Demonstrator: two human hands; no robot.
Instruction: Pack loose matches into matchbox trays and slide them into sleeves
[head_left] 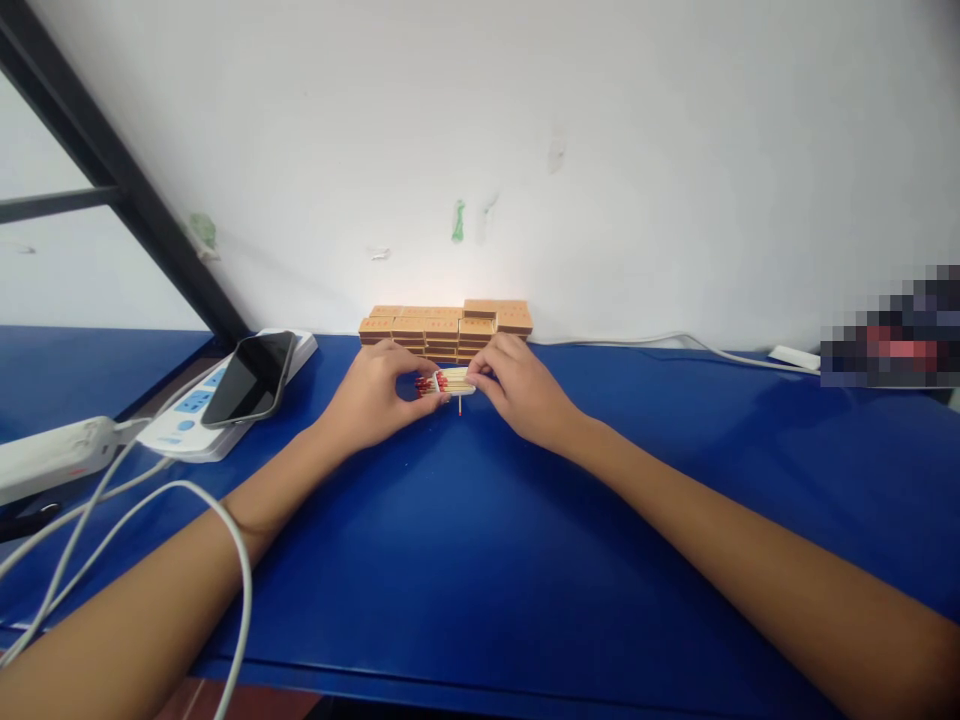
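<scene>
Between my hands is a small white matchbox tray (463,391) filled with red-tipped matches (454,375). My left hand (375,393) grips its left end, thumb in front and fingers behind, with a cluster of red heads inside the curve of that hand. Thumb and forefinger of my right hand (523,388) are pinched at the right end, by the pale stick ends; I cannot tell whether they press on the tray or on the sticks. One single match (460,406) points downward just below the tray. Stacked brown matchboxes (427,325) stand directly behind my hands.
A blue tabletop (480,560) runs to the white wall. On the left, a phone (251,378) rests on a white power strip (202,440), with looping white cables (244,570) crossing near my left forearm. A pixelated object (892,340) lies at the far right.
</scene>
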